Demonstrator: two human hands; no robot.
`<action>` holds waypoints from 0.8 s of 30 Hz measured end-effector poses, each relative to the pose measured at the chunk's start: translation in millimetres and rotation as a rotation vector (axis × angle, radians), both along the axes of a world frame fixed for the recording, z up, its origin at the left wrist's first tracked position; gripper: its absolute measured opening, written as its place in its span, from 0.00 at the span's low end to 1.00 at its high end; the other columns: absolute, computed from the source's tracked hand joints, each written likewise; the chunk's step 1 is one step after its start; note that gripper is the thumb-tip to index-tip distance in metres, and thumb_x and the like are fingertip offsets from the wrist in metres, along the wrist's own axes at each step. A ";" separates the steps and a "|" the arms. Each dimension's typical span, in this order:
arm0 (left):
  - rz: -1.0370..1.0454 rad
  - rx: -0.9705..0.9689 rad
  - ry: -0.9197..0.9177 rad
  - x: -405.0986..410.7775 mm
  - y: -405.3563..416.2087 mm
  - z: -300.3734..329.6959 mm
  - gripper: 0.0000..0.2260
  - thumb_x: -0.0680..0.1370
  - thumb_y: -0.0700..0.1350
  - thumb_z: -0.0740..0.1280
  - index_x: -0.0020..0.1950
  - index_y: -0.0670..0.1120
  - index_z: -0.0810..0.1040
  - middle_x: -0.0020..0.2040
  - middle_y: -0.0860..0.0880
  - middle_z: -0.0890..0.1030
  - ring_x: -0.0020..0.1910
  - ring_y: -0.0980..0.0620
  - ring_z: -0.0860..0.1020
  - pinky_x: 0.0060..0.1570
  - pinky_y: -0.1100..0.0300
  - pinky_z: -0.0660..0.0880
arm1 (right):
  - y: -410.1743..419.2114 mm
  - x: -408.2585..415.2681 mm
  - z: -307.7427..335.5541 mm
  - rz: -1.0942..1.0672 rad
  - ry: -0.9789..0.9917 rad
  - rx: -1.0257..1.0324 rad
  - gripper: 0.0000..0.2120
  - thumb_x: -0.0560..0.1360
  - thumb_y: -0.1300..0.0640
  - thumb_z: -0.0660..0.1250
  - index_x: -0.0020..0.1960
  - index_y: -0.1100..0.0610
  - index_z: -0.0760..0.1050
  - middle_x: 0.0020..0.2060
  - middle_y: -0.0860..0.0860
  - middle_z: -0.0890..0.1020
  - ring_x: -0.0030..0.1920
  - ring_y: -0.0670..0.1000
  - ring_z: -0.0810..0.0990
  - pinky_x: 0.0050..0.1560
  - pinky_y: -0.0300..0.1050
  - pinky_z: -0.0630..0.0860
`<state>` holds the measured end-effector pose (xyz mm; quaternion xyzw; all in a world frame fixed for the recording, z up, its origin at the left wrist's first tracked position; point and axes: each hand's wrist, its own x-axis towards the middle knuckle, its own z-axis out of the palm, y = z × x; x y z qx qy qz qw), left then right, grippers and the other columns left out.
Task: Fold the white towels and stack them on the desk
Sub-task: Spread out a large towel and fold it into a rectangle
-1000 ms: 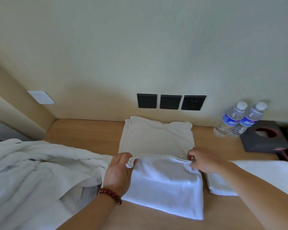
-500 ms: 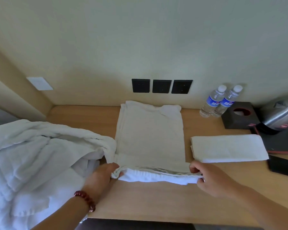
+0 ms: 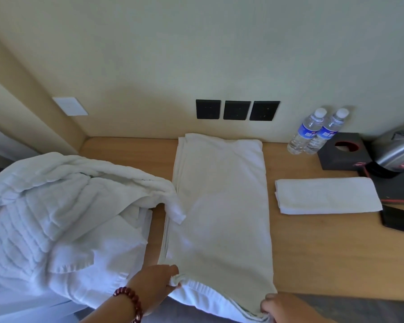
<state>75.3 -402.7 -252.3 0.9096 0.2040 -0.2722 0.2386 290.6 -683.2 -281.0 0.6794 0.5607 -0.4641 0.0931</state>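
Observation:
A long white towel [image 3: 219,206] lies flat on the wooden desk [image 3: 324,248], stretched from the wall to the near edge, where its end hangs over. My left hand [image 3: 154,285], with a red bead bracelet, pinches the towel's near left corner. My right hand [image 3: 282,307] grips the near right corner at the bottom of the view. A folded white towel [image 3: 327,197] rests on the desk to the right. A heap of unfolded white towels [image 3: 63,217] lies to the left, one flap touching the long towel's left edge.
Two water bottles [image 3: 317,132] stand by the wall at the back right. Beside them are a black tissue box [image 3: 343,151], a steel kettle [image 3: 397,150] on a dark tray and a flat black object [image 3: 401,221]. Three black sockets [image 3: 237,110] sit on the wall.
Both hands drew the towel's near end back toward me, unfolding it. It now lies full length, its end over the desk edge. The view has tilted down and right.

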 end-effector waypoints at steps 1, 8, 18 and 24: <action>-0.011 0.012 0.017 -1.9 -1.7 -2.4 0.10 0.83 0.57 0.59 0.53 0.52 0.73 0.44 0.56 0.72 0.54 0.52 0.77 0.45 0.62 0.65 | 0.8 0.6 1.1 -0.048 -0.028 -0.015 0.11 0.80 0.57 0.55 0.54 0.53 0.76 0.45 0.45 0.71 0.40 0.44 0.65 0.43 0.37 0.63; 0.201 -0.030 0.053 -14.4 -1.0 -8.0 0.11 0.82 0.56 0.62 0.61 0.53 0.75 0.48 0.58 0.73 0.52 0.55 0.77 0.47 0.66 0.71 | 2.5 14.9 -1.4 -0.522 -0.038 -0.013 0.05 0.69 0.53 0.60 0.40 0.54 0.67 0.32 0.48 0.72 0.32 0.43 0.70 0.32 0.39 0.63; 0.859 -0.124 -0.097 36.5 25.2 -15.2 0.17 0.82 0.52 0.64 0.69 0.47 0.73 0.58 0.47 0.80 0.50 0.51 0.77 0.48 0.64 0.71 | 39.9 57.7 -17.3 -1.353 0.316 0.264 0.09 0.77 0.62 0.68 0.53 0.51 0.81 0.45 0.49 0.87 0.48 0.51 0.85 0.48 0.48 0.79; 0.938 -0.053 -0.197 73.1 32.0 -31.4 0.15 0.82 0.51 0.65 0.64 0.43 0.76 0.51 0.46 0.80 0.52 0.43 0.79 0.53 0.52 0.73 | 52.8 56.8 -49.1 -1.620 0.288 0.339 0.07 0.82 0.56 0.63 0.57 0.50 0.78 0.49 0.49 0.84 0.49 0.51 0.82 0.55 0.54 0.79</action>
